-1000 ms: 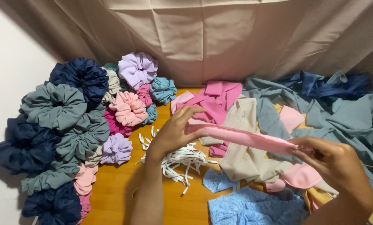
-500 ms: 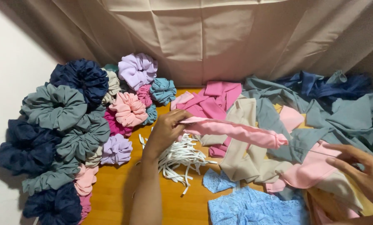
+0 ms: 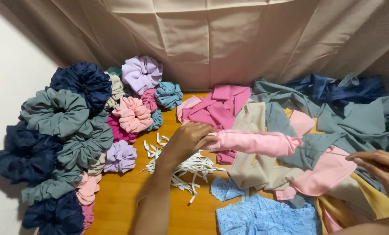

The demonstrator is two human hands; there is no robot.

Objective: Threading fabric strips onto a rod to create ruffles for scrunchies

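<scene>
Two hands work a pink fabric tube (image 3: 253,142) held level over the wooden bench (image 3: 125,204). The left hand (image 3: 188,140) has its fingers closed around the tube's near end. The right hand (image 3: 379,167), well away from the tube's far end, pinches a thin wire (image 3: 323,150) that runs out of that end. Just below the tube's held end lies a tangle of white elastic strips (image 3: 181,165). Farther out past that end, finished scrunchies (image 3: 72,130) are piled. Loose fabric pieces (image 3: 333,117) lie under and beyond the tube.
</scene>
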